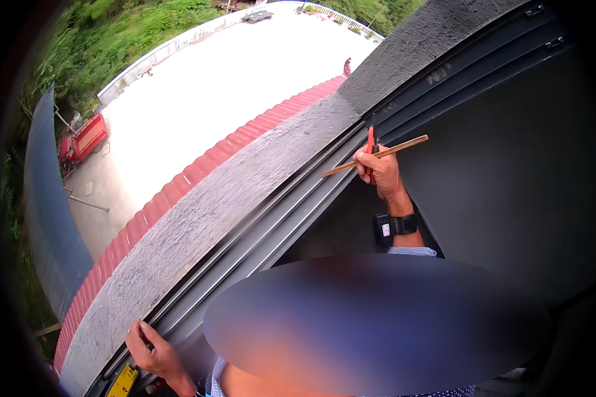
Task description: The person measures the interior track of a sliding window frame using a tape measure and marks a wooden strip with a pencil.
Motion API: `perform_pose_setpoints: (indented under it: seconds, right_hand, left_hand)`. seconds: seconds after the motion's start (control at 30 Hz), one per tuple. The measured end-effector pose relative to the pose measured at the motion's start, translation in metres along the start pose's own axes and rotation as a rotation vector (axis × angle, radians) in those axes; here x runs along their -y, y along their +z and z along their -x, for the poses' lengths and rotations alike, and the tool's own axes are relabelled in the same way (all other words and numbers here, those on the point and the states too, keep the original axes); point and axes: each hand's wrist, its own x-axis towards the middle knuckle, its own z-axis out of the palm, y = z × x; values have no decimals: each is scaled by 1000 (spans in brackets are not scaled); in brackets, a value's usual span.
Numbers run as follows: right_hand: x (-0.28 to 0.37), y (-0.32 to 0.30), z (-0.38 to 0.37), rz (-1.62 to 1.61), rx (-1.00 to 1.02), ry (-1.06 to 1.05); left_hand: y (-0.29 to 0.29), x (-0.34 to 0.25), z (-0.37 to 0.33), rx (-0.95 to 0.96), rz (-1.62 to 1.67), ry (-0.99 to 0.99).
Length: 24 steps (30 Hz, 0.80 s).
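My right hand point(383, 173) is closed around a thin flat wooden stick point(410, 143) that lies crosswise in the fingers. The same hand holds a slim red-and-black tool point(371, 137) upright; its exact kind is unclear. It is over the grey metal window frame point(258, 239) with its long parallel tracks. Farther down the frame, at the lower left, my left hand point(153, 354) has its fingers bent and pinched together at the frame's outer edge. What they grip, if anything, is hidden. A yellow strip with dark marks point(122, 382) lies just below that hand.
A rough grey concrete ledge point(198, 205) runs outside the frame, with red corrugated roofing point(179, 188) beyond it. Far below are a bright yard point(225, 86), a red cart-like vehicle point(84, 140) and a blue roof point(53, 218). A dark panel point(516, 172) stands at the right.
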Motion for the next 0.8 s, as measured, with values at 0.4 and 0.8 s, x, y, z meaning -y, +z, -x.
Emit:
perform_pose_setpoints:
  seconds: [0.4,0.8]
  right_hand:
    - [-12,-31,-33,126,-121,41]
    - [-14,-26,-38,288,-199,-92]
  left_hand:
    - [1,6,1,3,3,34]
    - [3,6,0,-15,13,31]
